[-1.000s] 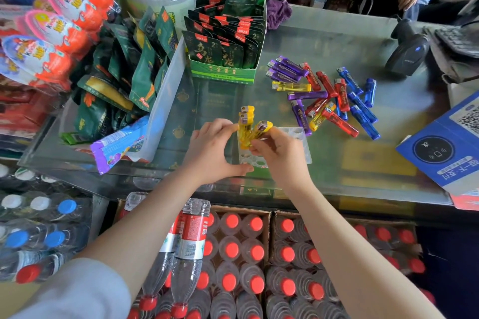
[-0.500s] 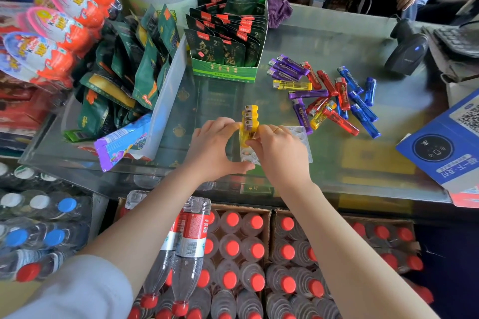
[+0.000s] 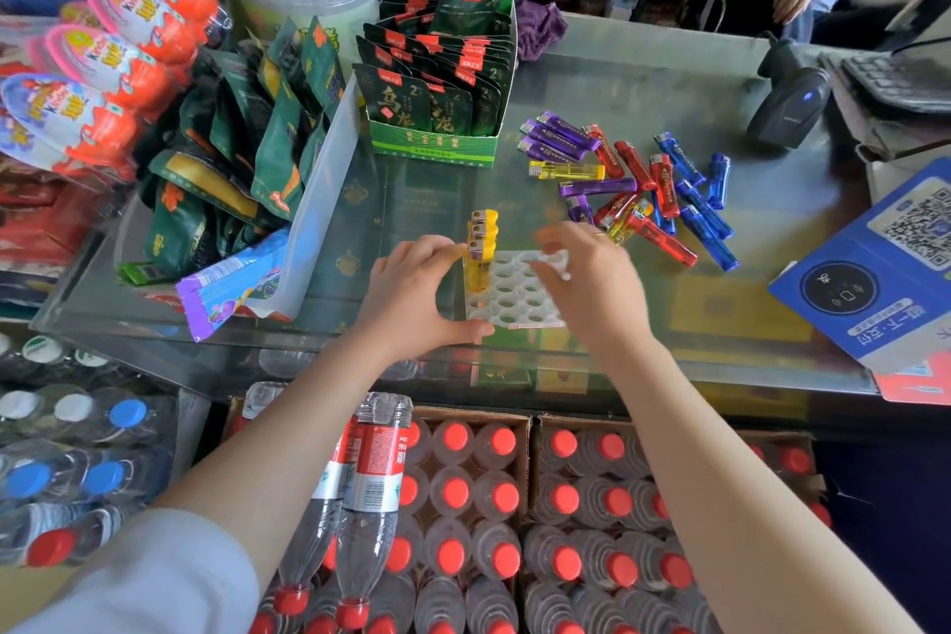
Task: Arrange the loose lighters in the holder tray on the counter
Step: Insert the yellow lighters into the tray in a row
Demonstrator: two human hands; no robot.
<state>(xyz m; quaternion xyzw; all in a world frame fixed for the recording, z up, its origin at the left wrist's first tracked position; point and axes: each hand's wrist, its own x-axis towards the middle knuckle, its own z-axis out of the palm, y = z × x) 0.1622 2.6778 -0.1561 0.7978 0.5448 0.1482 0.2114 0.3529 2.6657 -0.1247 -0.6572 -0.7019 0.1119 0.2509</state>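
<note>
A white holder tray (image 3: pixel 514 299) with round holes lies on the glass counter (image 3: pixel 643 67) in front of me. Three yellow lighters (image 3: pixel 481 242) stand upright in its left column. My left hand (image 3: pixel 417 296) rests at the tray's left edge, fingertips touching the standing lighters and thumb at the tray's near corner. My right hand (image 3: pixel 592 278) hovers blurred over the tray's right side, fingers loosely spread and holding nothing. A pile of loose lighters (image 3: pixel 633 185), purple, red, blue and yellow, lies on the counter beyond and to the right.
A green box of tea packets (image 3: pixel 437 108) stands behind the tray. Snack bags (image 3: pixel 247 134) crowd the left. A barcode scanner (image 3: pixel 787 103) and a blue payment box (image 3: pixel 885 263) sit on the right. Crates of bottles (image 3: pixel 463 505) stand below the counter.
My right hand has let go of the yellow lighter, which now stands in the tray, and has moved right and away from it. My left hand stays at the tray.
</note>
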